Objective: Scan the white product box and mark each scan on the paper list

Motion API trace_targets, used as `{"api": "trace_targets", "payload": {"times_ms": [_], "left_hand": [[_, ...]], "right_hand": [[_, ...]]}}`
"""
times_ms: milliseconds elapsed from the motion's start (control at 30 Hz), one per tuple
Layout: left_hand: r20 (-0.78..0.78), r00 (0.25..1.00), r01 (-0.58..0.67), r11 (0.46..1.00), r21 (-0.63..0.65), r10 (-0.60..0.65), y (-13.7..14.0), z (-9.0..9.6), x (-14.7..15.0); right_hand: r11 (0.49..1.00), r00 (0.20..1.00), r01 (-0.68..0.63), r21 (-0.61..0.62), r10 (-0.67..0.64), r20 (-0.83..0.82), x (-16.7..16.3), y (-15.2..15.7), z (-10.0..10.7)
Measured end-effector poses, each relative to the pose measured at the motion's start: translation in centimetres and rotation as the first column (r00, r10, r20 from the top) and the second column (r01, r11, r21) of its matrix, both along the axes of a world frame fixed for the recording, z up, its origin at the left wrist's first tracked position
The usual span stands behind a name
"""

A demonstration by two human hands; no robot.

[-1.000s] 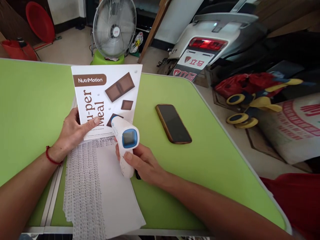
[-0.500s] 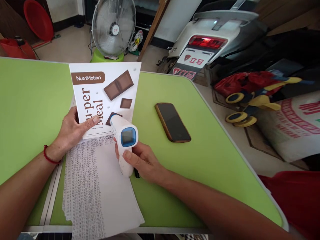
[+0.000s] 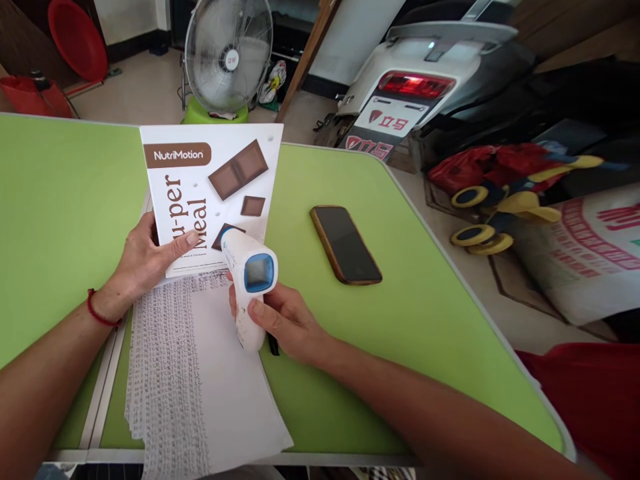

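My left hand (image 3: 153, 250) grips the lower left edge of a white box (image 3: 180, 193) printed with chocolate pieces, its thumb flat across the front. The box stands upright, facing me. Wrapped round the handle of a white infrared thermometer (image 3: 245, 313) is my right hand (image 3: 285, 320). The thermometer's nose points at the lower part of the box, and its blue-framed screen is turned toward me. Whether the nose touches the box I cannot tell. Beneath both lie handwritten paper sheets (image 3: 230, 400); a short black object (image 3: 273, 345) shows beside the thermometer's handle.
A phone in a brown case (image 3: 346, 245) lies on the green table (image 3: 430, 347), right of my hands. Past the far edge are a fan (image 3: 227, 60) and a white scooter (image 3: 425, 60). On the right are yellow-wheeled things (image 3: 483, 217) and a large sack (image 3: 590, 253).
The thermometer has tilted very slightly, its screen shifting a little to the right. The box and both hands stay almost where they were.
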State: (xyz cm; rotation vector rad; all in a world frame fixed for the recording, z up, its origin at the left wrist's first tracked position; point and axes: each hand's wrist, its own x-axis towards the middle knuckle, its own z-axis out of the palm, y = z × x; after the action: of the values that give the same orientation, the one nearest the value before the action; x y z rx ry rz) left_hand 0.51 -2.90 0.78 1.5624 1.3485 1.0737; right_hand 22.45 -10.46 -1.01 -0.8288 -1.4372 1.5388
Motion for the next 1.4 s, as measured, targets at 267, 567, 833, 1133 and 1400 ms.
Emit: {"api": "trace_targets", "payload": {"times_ms": [267, 567, 833, 1133, 1400], "left_hand": [[0.007, 1.000, 0.008, 1.000, -0.009, -0.008, 0.0, 0.0, -0.1], [0.000, 1.000, 0.005, 1.000, -0.013, -0.005, 0.1, 0.0, -0.1], [0.027, 1.000, 0.014, 1.000, -0.005, -0.014, 0.1, 0.0, 0.0], [0.015, 0.998, -0.064, 0.998, 0.027, 0.063, 0.0, -0.4, -0.2], [0.075, 0.996, -0.067, 0.967, 0.247, 0.050, 1.5, -0.1, -1.4]], "right_hand": [[1.000, 1.000, 0.001, -0.001, -0.001, 0.013, -0.1, 0.1, 0.3], [1.000, 1.000, 0.006, -0.021, -0.005, 0.025, 0.0, 0.1, 0.1], [1.000, 0.999, 0.016, -0.002, -0.016, 0.047, 0.0, 0.1, 0.2], [0.998, 0.997, 0.051, 0.031, -0.053, 0.063, 0.3, 0.1, 0.7], [0.867, 0.743, 0.367, 0.337, -0.491, 0.455, 4.3, 3.1, -0.2]]}}
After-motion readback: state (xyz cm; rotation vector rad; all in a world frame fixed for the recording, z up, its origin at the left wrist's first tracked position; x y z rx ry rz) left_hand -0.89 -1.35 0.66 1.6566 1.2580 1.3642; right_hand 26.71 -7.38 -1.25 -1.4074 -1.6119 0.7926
